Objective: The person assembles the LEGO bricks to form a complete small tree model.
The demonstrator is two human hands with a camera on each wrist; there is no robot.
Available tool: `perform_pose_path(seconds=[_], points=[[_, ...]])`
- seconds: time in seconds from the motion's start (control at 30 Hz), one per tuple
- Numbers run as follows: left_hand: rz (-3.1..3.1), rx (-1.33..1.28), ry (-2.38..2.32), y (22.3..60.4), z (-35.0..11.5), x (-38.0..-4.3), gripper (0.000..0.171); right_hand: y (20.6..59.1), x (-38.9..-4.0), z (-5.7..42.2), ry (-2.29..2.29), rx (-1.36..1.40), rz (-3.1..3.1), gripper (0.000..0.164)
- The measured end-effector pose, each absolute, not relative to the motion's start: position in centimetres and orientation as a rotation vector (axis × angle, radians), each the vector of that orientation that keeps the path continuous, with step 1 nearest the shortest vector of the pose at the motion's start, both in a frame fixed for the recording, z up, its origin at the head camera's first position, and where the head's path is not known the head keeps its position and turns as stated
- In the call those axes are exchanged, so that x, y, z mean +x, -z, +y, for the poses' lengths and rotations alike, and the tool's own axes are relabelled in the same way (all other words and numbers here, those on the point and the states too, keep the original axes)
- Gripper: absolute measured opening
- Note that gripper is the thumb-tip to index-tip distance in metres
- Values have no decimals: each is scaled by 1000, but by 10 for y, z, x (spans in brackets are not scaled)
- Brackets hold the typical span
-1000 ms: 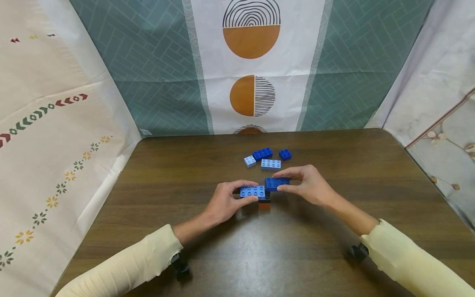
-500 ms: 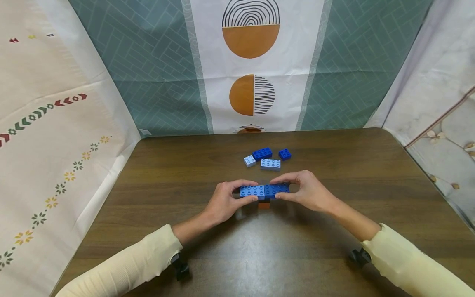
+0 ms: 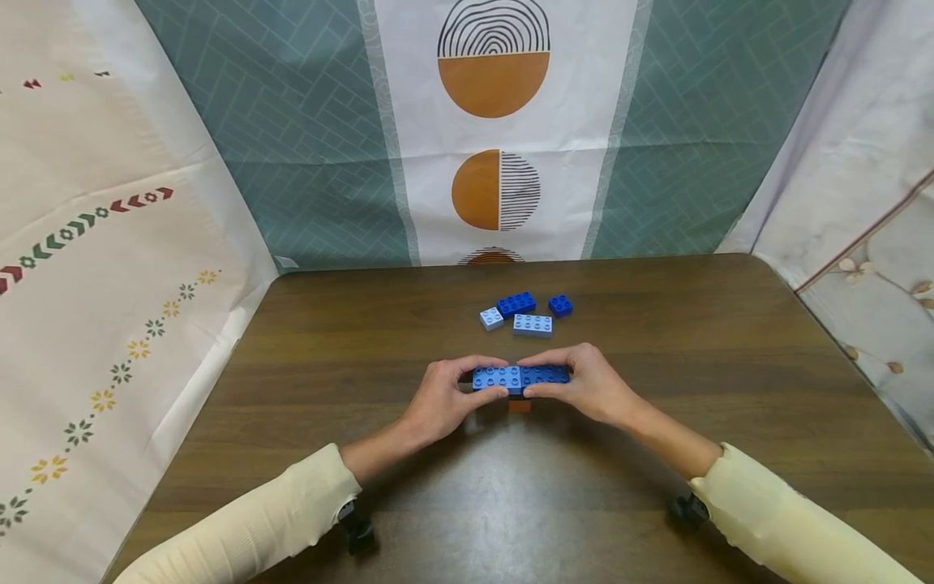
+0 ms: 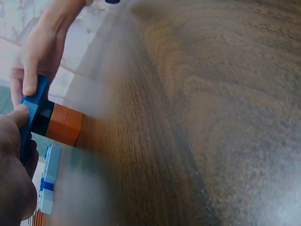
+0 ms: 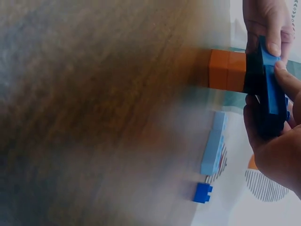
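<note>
Left grip (image 3: 445,397) pinching the light brick (image 3: 496,378), right grip (image 3: 594,389) pinching the dark brick (image 3: 547,375), end to end atop the black-and-orange stack (image 3: 520,406)!

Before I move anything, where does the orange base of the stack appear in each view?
Head: orange base, slightly right of and below centre.
Left wrist: orange base, left side, about mid-height.
Right wrist: orange base, upper right.
Shared landmark: dark blue brick, held by the right hand.
</note>
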State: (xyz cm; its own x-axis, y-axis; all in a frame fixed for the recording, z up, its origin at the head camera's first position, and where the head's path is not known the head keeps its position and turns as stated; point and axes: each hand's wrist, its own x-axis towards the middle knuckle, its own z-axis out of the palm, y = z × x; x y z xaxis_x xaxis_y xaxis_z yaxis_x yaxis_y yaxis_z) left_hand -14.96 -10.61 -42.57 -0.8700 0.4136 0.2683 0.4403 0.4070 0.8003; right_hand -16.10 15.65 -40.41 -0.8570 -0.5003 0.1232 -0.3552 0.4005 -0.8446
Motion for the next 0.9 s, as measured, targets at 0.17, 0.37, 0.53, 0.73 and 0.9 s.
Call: perform_pose_path(seconds=[0.17,0.37,0.53,0.73,0.9], points=[[-2618,-784,1500,426,-106,-150,32,408,-161,155,1443,-770,2550,37],[-2629,-777,1501,426,-105,-150,33,409,-161,154,1418,-771,2572,38],[-2640,-778,1486,427,-104,-150,33,409,-161,155,1408,-774,2572,39],[-2612,-796,1476,431,-103,-149,33,409,-162,154,1399,-764,2561,39],[-2594,-808,1471,432,-103,-150,33,407,-162,154,1375,-756,2560,38]])
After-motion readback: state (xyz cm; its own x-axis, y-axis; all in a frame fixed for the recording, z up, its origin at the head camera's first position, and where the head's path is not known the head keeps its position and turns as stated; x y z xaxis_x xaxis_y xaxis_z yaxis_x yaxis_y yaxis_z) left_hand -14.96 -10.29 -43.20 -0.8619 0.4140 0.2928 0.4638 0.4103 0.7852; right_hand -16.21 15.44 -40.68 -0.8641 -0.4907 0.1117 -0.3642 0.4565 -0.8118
